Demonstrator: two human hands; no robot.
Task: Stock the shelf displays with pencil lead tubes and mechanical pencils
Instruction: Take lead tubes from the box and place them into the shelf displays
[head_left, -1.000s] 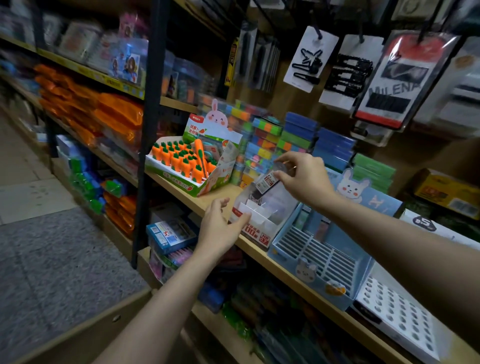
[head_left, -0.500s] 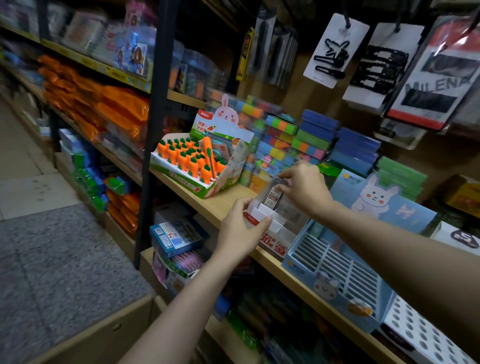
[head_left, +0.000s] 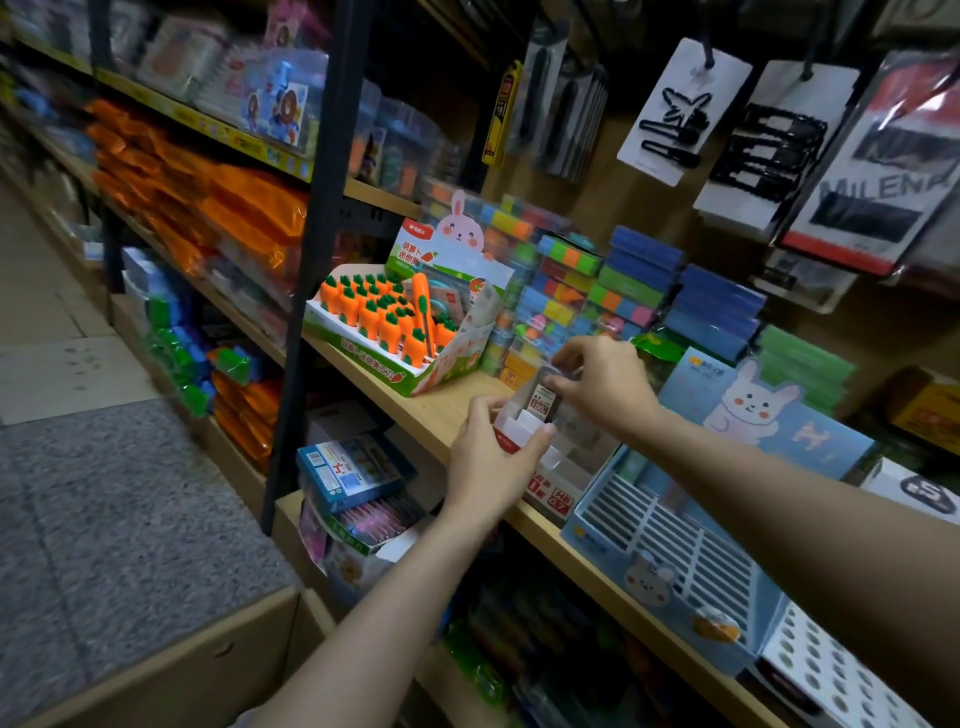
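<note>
A small white display box with red labels and inner dividers stands at the front of the wooden shelf. My left hand grips its left front corner. My right hand pinches a dark pencil lead tube with a white and red label, its lower end inside a rear compartment of the box. To the right sits a light blue rabbit display tray with empty slots.
A carrot-themed display box stands left of the white box. Stacks of coloured sticky notes fill the back. A white tray with round holes sits far right. Hair-clip cards hang above. A black shelf post rises at left.
My right hand has lowered the lead tube into the white box. My left hand moved from hovering in front to gripping the box's left corner.
</note>
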